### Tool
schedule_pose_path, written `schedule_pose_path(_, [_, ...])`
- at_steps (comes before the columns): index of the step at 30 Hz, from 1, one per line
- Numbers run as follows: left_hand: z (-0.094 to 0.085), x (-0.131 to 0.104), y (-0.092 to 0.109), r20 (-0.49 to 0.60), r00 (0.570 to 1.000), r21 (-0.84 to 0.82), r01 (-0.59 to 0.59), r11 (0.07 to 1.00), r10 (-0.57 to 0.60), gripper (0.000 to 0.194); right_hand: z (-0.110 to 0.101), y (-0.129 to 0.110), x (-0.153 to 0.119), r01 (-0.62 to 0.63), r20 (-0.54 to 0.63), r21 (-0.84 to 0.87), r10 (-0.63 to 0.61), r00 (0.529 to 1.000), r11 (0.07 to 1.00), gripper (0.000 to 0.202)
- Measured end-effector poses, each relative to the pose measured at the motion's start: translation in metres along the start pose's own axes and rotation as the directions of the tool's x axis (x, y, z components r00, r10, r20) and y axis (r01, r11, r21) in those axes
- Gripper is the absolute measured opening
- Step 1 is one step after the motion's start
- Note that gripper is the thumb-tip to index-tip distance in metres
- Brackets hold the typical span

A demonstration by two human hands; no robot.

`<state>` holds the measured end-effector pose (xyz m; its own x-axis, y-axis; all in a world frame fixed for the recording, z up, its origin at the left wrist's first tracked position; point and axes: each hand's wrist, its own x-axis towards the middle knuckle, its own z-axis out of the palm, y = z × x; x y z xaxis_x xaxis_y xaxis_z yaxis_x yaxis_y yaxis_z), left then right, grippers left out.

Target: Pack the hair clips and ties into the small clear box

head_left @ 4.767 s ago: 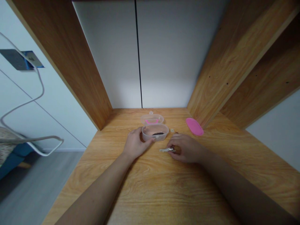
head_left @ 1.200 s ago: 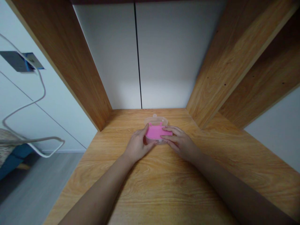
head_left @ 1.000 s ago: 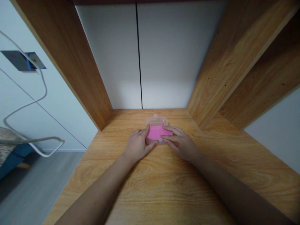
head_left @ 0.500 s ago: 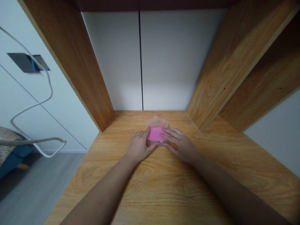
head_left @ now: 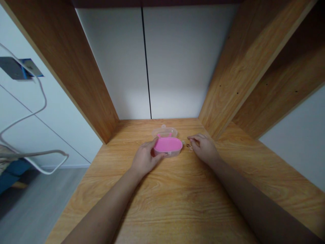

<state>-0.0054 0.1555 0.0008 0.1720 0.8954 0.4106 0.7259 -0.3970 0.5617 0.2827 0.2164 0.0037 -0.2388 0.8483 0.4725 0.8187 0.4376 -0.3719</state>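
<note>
The clear box point(head_left: 174, 153) sits on the desk point(head_left: 162, 203) — pink tray point(head_left: 168, 144) across its top, open lid point(head_left: 173, 131) behind it. The left hand point(head_left: 145, 156) has its grip closed about the box's left end; right of the box, the right hand point(head_left: 205, 148) half curls by small pieces point(head_left: 189, 146) — whether holding any, I cannot tell.

Clear plastic box point(head_left: 175, 153), oval, upright on wood-grain desktop point(head_left: 162, 206). Pink oval insert point(head_left: 168, 144) seated level in box mouth. Clear lid point(head_left: 154, 132), swung open behind box. Left hand point(head_left: 144, 158): gripping box at left end, thumb along front. Right hand point(head_left: 205, 149): fingers bent, beside small dark items point(head_left: 189, 146), too small to identify. White panel point(head_left: 175, 67) behind. Pale cable point(head_left: 43, 91), far left.
</note>
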Motion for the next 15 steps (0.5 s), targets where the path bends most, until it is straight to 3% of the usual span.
schedule_pose_path(4, [0.003,0.0,0.003,-0.041,0.999,-0.044,0.028,0.999,-0.03,0.072,-0.003,-0.023,-0.004,0.226,-0.055,0.188,-0.219,0.974,0.956,0.023])
schedule_pose_path(9, [0.009,-0.001,0.016,-0.125,0.991,-0.143,0.022,0.989,-0.04,0.068,-0.006,-0.053,-0.015,0.478,-0.094,0.203,-0.469,0.878,0.855,0.017])
schedule_pose_path(12, [0.011,-0.003,0.024,-0.147,0.988,-0.146,-0.076,0.986,0.054,0.064,-0.003,-0.07,-0.02,0.529,-0.105,0.2,-0.518,0.849,0.825,0.015])
schedule_pose_path(15, [0.013,-0.005,0.029,-0.141,0.984,-0.127,-0.128,0.984,0.109,0.061,0.0,-0.088,-0.025,0.504,-0.135,0.196,-0.486,0.864,0.841,0.011])
